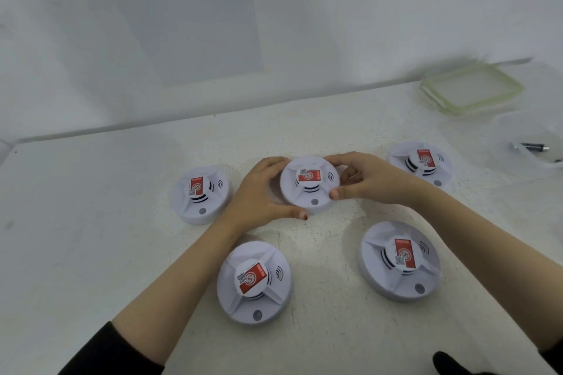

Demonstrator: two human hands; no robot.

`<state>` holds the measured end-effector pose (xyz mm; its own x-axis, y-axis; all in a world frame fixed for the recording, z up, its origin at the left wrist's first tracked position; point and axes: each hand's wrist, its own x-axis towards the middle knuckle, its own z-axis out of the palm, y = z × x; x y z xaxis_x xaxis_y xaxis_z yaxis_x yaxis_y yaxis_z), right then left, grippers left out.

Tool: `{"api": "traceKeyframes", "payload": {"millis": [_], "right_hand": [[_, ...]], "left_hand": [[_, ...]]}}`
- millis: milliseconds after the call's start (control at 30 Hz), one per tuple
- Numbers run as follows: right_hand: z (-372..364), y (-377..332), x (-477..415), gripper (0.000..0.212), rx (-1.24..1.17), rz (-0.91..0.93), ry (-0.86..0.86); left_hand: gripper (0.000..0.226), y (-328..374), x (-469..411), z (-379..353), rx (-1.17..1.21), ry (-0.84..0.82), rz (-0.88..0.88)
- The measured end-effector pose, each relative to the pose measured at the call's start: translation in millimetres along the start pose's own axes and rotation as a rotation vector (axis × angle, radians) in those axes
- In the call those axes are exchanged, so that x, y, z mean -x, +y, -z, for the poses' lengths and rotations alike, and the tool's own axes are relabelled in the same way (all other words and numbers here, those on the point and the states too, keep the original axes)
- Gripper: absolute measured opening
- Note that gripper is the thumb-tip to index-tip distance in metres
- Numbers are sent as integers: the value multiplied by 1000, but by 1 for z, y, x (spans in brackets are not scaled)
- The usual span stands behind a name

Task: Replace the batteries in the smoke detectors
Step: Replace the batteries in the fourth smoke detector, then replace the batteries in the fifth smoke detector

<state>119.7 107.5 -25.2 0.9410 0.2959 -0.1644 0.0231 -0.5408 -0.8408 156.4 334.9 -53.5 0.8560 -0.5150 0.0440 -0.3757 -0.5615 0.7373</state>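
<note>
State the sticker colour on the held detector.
The sticker on the detector is red with a white code patch; head view.

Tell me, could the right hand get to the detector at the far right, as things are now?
Probably yes, once it lets go. The right hand grips the middle detector together with the left hand; the far-right detector lies close beside its wrist, uncovered, with nothing in the way.

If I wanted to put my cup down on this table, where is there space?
Most room is on the table left of the left detector, and in the strip between the detectors and the wall. Crowded: the centre, where the left hand and right hand grip the middle detector; a lid fills the far right corner.
</note>
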Motion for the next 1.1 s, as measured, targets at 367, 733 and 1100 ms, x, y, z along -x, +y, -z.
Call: {"api": "traceKeyframes", "payload": {"millis": [367, 733, 1100], "right_hand": [[-20, -50, -32, 47, 374, 127, 65], [-63, -75, -53, 86, 350, 235, -151], [-51, -87, -33, 110, -166, 318, -29]], "left_hand": [[78, -11, 49, 67, -242, 208, 190], [94, -13, 73, 78, 318, 281, 351], [100, 17, 68, 81, 639, 205, 97]]}}
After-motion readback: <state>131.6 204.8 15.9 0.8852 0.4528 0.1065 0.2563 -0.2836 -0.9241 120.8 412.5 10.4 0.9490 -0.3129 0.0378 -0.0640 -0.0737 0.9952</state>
